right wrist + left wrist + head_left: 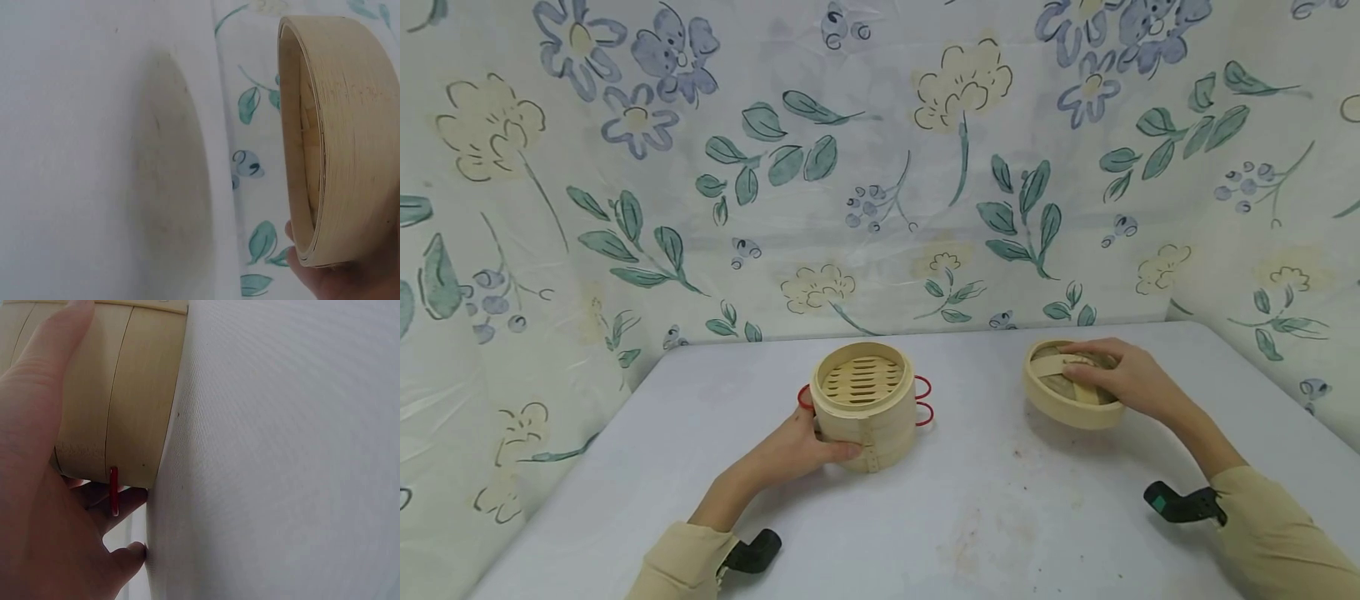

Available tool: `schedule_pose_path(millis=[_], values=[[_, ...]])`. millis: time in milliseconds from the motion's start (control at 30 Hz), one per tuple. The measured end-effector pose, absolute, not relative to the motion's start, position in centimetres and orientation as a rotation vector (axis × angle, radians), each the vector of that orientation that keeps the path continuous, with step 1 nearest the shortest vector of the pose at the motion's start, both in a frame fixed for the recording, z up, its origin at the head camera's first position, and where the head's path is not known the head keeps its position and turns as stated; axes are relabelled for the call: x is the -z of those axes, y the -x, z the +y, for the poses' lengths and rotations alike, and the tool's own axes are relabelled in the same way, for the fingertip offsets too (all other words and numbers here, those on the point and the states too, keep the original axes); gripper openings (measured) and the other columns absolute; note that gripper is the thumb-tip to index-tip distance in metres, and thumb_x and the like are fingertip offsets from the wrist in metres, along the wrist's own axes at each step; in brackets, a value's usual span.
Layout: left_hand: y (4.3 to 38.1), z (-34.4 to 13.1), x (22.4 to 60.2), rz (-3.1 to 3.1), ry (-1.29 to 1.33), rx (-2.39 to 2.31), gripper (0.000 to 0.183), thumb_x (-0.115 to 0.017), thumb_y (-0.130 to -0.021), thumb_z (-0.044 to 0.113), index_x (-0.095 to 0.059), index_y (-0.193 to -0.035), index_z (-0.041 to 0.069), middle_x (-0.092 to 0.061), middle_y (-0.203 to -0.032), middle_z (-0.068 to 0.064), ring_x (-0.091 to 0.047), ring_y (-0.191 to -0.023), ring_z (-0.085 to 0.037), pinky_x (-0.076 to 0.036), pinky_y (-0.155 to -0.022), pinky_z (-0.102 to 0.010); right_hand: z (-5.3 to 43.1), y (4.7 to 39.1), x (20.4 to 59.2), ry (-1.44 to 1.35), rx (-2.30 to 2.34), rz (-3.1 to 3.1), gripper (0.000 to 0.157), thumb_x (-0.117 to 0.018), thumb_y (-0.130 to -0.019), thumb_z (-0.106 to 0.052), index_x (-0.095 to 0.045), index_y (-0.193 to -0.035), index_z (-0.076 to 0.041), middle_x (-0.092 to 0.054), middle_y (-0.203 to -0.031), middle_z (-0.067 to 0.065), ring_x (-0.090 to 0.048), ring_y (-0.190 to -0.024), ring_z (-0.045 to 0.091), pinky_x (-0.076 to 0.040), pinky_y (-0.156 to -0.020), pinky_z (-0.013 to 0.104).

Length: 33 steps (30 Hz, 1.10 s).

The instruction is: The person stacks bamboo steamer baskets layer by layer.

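A round bamboo steamer (867,421) stands on the white table, its slatted base showing through the open top and red loop handles at its sides. My left hand (805,446) holds it from the left, thumb across the front wall and the other fingers round the far side. In the left wrist view one red handle (114,490) sticks out between the steamer wall and the fingers. Over at the right, my right hand (1123,375) grips the bamboo steamer lid (1067,408) by the strap across its top. The right wrist view shows the lid's rim (319,144) tilted and clear of the table, above its shadow.
The white table (970,517) has faint brownish stains and small specks near the front. A floral-patterned curtain (880,167) hangs behind it and along both sides. A black wrist camera (1183,504) sits by the right sleeve, another (752,552) by the left.
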<state>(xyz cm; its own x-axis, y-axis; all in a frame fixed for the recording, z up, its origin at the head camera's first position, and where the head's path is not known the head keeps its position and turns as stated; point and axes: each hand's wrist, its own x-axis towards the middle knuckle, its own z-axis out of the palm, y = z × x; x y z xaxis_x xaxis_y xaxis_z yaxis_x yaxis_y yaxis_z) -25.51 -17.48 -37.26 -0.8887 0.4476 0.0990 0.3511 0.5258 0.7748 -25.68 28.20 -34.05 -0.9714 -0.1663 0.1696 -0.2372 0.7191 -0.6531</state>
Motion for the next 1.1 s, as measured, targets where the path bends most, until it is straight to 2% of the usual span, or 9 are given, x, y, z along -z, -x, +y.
schedule_pose_path(millis=[300, 1100], values=[[25.5, -17.4, 37.2, 2.649, -0.672, -1.304, 0.093, -0.08, -0.068, 0.042, -0.019, -0.138, 0.034, -0.04, -0.136, 0.007, -0.032, -0.13, -0.016, -0.022, -0.108, -0.05, 27.7, 25.7, 33.4, -0.307, -1.097, -2.81, 0.056, -0.059, -0.085, -0.05, -0.054, -0.129, -0.015, -0.039, -0.139, 0.02, -0.029, -0.127, 0.043, -0.028, -0.093, 0.065], [25.5, -17.4, 37.2, 2.645, -0.676, -1.292, 0.095, -0.078, -0.069, 0.044, -0.016, -0.139, 0.034, -0.037, -0.138, 0.007, -0.03, -0.132, -0.017, -0.022, -0.108, -0.051, 26.4, 25.4, 32.4, -0.216, -1.108, -2.797, 0.06, -0.058, -0.083, -0.055, -0.054, -0.129, -0.016, -0.038, -0.139, 0.02, -0.032, -0.125, 0.042, -0.032, -0.091, 0.063]])
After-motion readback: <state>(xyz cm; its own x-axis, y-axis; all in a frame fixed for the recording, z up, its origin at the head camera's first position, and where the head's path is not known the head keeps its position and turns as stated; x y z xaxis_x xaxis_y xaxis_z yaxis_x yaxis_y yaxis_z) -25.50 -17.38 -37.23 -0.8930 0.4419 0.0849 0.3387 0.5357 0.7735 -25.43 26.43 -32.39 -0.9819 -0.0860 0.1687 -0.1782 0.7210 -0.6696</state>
